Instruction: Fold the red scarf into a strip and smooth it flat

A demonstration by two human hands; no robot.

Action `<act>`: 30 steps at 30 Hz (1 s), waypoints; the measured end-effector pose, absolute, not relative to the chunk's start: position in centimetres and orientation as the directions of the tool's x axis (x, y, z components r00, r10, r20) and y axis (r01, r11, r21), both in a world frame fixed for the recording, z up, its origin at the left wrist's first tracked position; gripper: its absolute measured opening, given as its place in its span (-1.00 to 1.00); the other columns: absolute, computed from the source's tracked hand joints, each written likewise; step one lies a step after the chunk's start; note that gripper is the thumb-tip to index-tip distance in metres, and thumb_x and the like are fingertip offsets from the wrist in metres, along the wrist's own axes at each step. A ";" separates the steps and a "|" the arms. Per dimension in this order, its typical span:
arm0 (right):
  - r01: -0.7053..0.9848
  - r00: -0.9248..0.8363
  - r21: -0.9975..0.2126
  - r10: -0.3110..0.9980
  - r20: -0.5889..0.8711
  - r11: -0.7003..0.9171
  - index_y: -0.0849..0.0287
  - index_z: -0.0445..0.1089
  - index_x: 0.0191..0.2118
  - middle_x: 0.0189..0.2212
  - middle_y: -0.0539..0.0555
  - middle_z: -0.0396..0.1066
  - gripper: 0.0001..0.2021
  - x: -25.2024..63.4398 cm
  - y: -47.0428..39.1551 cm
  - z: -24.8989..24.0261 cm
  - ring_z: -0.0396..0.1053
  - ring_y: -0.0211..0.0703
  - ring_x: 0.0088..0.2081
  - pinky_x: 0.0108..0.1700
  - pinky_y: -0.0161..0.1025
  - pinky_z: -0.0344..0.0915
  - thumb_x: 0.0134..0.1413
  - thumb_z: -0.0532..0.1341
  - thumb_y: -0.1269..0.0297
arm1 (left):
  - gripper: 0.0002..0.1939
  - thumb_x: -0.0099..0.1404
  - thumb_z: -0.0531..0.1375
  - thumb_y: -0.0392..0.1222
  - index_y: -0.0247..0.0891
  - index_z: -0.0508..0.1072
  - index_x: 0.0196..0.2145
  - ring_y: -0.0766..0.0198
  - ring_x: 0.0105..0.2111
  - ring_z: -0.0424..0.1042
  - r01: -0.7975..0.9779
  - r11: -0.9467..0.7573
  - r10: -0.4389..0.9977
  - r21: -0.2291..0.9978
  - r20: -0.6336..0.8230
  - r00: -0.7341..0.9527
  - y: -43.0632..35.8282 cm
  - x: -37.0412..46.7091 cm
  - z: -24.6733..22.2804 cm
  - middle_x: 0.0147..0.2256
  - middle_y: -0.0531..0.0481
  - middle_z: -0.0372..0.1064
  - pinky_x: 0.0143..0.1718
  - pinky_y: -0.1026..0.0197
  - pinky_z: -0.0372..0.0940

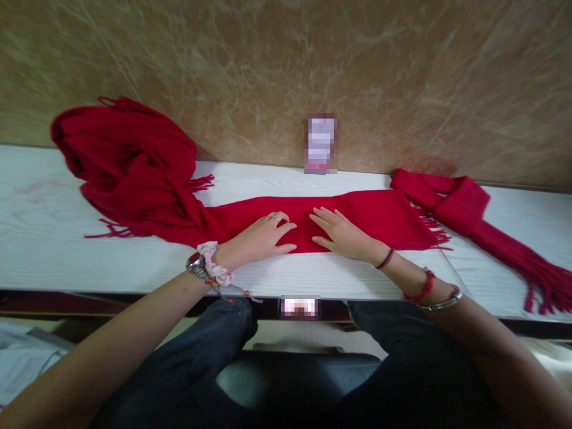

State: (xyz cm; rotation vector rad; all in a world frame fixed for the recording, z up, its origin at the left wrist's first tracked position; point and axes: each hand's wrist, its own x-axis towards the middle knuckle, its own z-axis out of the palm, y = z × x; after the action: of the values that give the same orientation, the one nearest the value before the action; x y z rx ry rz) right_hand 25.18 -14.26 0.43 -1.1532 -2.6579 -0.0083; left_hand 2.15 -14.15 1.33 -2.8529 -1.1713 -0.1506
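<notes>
A red scarf [375, 217] lies stretched across the table, its fringed end to the right and its left part running into a bunched red heap [134, 167]. My left hand [263, 235] rests on the middle of the flat part, fingers slightly bent and apart. Just right of it my right hand [342, 232] lies on the same cloth with its fingers spread. Neither hand grips the fabric. A second red scarf, narrow and folded [465, 205], slants down toward the right edge, its fringe hanging in loose strands.
The white wood-grain table [263, 277] runs along a brown marbled wall [250, 77]. A blurred-out phone-like object [320, 143] leans on the wall behind the scarf. Another pixelated object [299, 306] is at the table's front edge, above my legs.
</notes>
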 end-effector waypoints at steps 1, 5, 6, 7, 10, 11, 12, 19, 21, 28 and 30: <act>0.693 -0.670 -0.110 0.693 0.266 0.712 0.34 0.17 0.13 0.13 0.32 0.15 -0.53 25.1 -14.3 0.6 0.08 0.09 0.17 0.13 0.10 0.10 0.16 0.07 0.18 | -0.49 0.26 0.00 0.11 -0.27 0.28 0.03 0.11 -0.03 0.26 0.673 -0.739 0.670 -0.020 0.079 0.738 -14.3 1.9 1.8 0.00 -0.19 0.22 -0.02 0.12 0.15; 0.547 -0.745 -0.192 0.579 0.332 0.815 0.28 0.36 -0.05 -0.11 0.23 0.38 -0.71 24.9 -14.9 1.3 0.32 -0.08 -0.06 -0.01 -0.07 0.29 0.15 0.10 0.28 | -0.61 0.26 0.03 0.01 -0.24 0.31 -0.04 0.15 -0.12 0.31 0.604 -0.796 0.605 -0.043 -0.040 0.795 -14.9 1.0 3.4 -0.08 -0.12 0.29 -0.11 0.16 0.21; 0.518 -0.764 -0.202 0.556 0.328 0.831 0.27 0.39 -0.08 -0.15 0.21 0.40 -0.73 24.9 -15.0 1.4 0.34 -0.10 -0.11 -0.05 -0.09 0.32 0.14 0.11 0.29 | -0.65 0.26 0.03 -0.07 -0.24 0.30 -0.04 0.16 -0.12 0.31 0.600 -0.798 0.603 -0.058 -0.065 0.795 -15.0 0.8 3.6 -0.08 -0.12 0.29 -0.13 0.16 0.21; 0.494 -0.781 -0.206 0.535 0.322 0.845 0.28 0.40 -0.11 -0.18 0.21 0.41 -0.75 24.8 -15.1 1.5 0.34 -0.11 -0.13 -0.06 -0.10 0.32 0.13 0.12 0.30 | -0.67 0.24 0.03 -0.17 -0.23 0.30 -0.04 0.16 -0.11 0.32 0.600 -0.797 0.604 -0.076 -0.086 0.792 -15.1 0.6 3.7 -0.07 -0.12 0.29 -0.15 0.17 0.22; 0.442 -0.816 -0.208 0.487 0.312 0.873 0.28 0.40 -0.11 -0.19 0.20 0.41 -0.75 24.7 -15.4 1.7 0.34 -0.11 -0.14 -0.08 -0.12 0.32 0.12 0.13 0.30 | -0.57 0.15 0.01 -0.36 -0.24 0.25 0.01 0.13 -0.07 0.31 0.599 -0.791 0.612 -0.125 -0.122 0.782 -15.2 0.4 3.7 -0.01 -0.15 0.26 -0.19 0.17 0.24; 0.429 -0.825 -0.204 0.474 0.308 0.880 0.28 0.39 -0.11 -0.19 0.19 0.41 -0.74 24.7 -15.4 1.7 0.34 -0.11 -0.14 -0.08 -0.12 0.32 0.12 0.14 0.30 | -0.55 0.14 0.00 -0.39 -0.25 0.24 0.02 0.12 -0.06 0.30 0.600 -0.789 0.614 -0.135 -0.126 0.779 -15.2 0.4 3.6 0.00 -0.16 0.25 -0.20 0.16 0.24; 0.420 -0.832 -0.197 0.462 0.306 0.886 0.27 0.39 -0.11 -0.19 0.19 0.41 -0.75 24.6 -15.5 1.7 0.34 -0.11 -0.14 -0.08 -0.11 0.32 0.12 0.13 0.29 | -0.54 0.14 -0.01 -0.41 -0.26 0.24 0.02 0.12 -0.06 0.30 0.601 -0.787 0.616 -0.142 -0.129 0.777 -15.2 0.4 3.5 0.01 -0.17 0.24 -0.20 0.16 0.25; 0.399 -0.854 -0.119 0.416 0.312 0.909 0.29 0.40 -0.13 -0.20 0.19 0.43 -0.75 24.2 -15.4 1.3 0.34 -0.13 -0.16 -0.08 -0.13 0.31 0.13 0.05 0.43 | -0.59 0.16 -0.09 -0.46 -0.29 0.29 -0.06 0.15 -0.14 0.36 0.628 -0.766 0.642 -0.136 -0.122 0.757 -15.3 1.2 3.7 -0.07 -0.18 0.31 -0.25 0.17 0.26; 0.410 -0.847 -0.108 0.422 0.322 0.906 0.28 0.40 -0.13 -0.21 0.18 0.43 -0.73 24.3 -15.4 1.1 0.34 -0.15 -0.17 -0.09 -0.15 0.30 0.13 0.02 0.46 | -0.64 0.19 -0.08 -0.42 -0.29 0.30 -0.08 0.14 -0.16 0.37 0.650 -0.748 0.663 -0.132 -0.127 0.738 -15.4 1.4 3.9 -0.09 -0.17 0.32 -0.25 0.16 0.27; 0.456 -0.860 0.071 0.418 0.292 0.887 0.25 0.44 -0.26 -0.36 0.16 0.42 -0.71 24.3 -15.3 1.0 0.34 -0.15 -0.29 -0.23 -0.20 0.28 0.22 -0.04 0.37 | -0.64 0.18 -0.05 -0.43 -0.25 0.33 -0.11 0.17 -0.17 0.37 0.658 -0.748 0.663 -0.092 -0.161 0.731 -15.2 1.0 4.1 -0.11 -0.13 0.35 -0.22 0.17 0.25; 0.438 -0.877 0.132 0.391 0.278 0.889 0.25 0.44 -0.29 -0.39 0.15 0.42 -0.69 24.2 -15.3 1.1 0.33 -0.16 -0.32 -0.25 -0.21 0.26 0.23 -0.05 0.38 | -0.62 0.16 -0.05 -0.44 -0.23 0.34 -0.10 0.18 -0.14 0.36 0.664 -0.742 0.668 -0.090 -0.187 0.721 -15.2 0.6 4.2 -0.11 -0.12 0.35 -0.19 0.18 0.25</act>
State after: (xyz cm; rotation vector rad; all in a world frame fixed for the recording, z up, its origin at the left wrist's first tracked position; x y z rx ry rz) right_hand 24.20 -15.31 1.07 -0.6270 -2.8128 -0.2799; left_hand 0.63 -15.20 4.22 -2.8986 -1.1216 0.3246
